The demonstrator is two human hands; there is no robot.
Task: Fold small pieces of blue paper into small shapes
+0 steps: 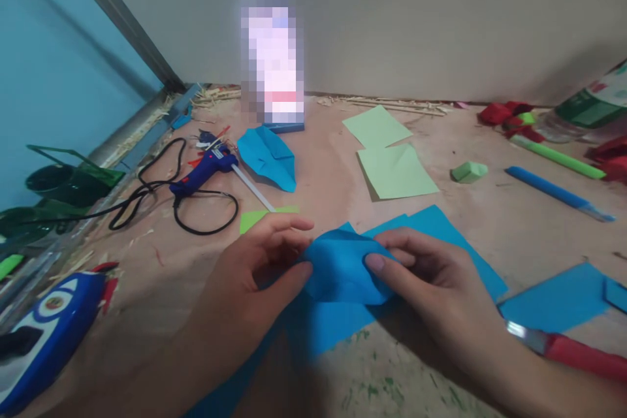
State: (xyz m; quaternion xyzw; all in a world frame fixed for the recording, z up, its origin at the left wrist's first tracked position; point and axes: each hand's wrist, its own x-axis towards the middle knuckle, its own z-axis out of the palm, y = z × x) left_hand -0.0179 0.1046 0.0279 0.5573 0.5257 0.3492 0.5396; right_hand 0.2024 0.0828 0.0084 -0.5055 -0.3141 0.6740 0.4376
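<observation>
Between both hands I hold a small folded piece of blue paper [343, 271] above the table. My left hand [264, 268] pinches its left edge, thumb in front and fingers behind. At the right edge, my right hand [426, 268] presses its thumb on the paper's front, the fingers curled behind it. Flat blue paper sheets [441, 235] lie under and behind the held piece. Another folded blue paper piece [269, 157] rests farther back. The fingertips behind the paper are partly hidden.
A blue glue gun [206, 170] with a looped black cord lies back left. Pale green paper squares [396, 171], a green folded piece [469, 172] and a blue pen-like stick [553, 189] are behind right. A red-handled tool [582, 356] lies at right, a blue-and-white device [53, 333] at left.
</observation>
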